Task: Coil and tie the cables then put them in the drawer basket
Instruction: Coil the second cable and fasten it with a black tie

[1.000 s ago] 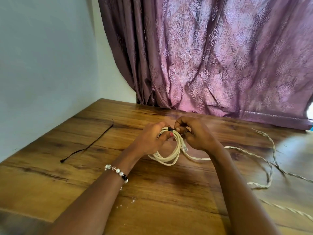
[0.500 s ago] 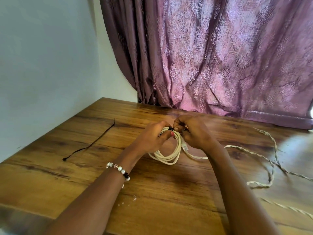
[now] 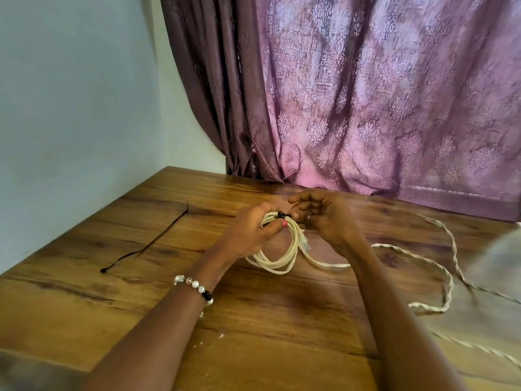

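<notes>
While gripping the coiled white cable (image 3: 282, 249) at its top, just above the wooden table (image 3: 141, 306), left hand (image 3: 253, 232) curled tight round the loops; right hand (image 3: 324, 218) pinching the black tie (image 3: 282, 214) on the coil, fingers bent; spare black tie (image 3: 146, 244) lying well left; twisted cable (image 3: 439, 266) sprawled right.
</notes>
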The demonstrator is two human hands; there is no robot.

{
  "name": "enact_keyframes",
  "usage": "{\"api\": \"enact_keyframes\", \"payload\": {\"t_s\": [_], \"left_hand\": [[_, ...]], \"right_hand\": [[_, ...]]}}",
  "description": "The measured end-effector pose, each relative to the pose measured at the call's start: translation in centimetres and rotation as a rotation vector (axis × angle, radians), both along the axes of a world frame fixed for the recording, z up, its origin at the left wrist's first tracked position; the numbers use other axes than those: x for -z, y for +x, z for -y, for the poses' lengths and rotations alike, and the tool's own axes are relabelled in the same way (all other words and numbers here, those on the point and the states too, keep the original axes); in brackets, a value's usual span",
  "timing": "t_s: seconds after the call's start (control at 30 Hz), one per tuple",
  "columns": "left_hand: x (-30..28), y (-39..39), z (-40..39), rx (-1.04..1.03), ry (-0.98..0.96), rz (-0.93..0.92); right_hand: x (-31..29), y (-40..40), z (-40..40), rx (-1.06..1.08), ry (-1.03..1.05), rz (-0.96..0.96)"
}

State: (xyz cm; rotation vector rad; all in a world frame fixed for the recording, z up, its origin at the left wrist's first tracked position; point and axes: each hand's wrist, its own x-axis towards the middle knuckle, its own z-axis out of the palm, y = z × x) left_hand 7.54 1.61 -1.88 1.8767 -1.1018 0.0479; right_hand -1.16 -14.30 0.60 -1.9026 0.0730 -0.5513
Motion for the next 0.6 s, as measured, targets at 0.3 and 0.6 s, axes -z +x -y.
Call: {"api": "enact_keyframes", "payload": {"t_s": [0.3, 0.6], "left_hand": [[0.2, 0.2, 0.0, -0.017, 0.032, 0.037], [0.1, 0.3, 0.1, -0.057, 0.053, 0.027]], "right_hand": [[-0.8, 0.3, -1.3, 0.089, -0.408, 0.11], [-0.1, 0.8, -1.3, 0.14, -0.258, 0.162]]}}
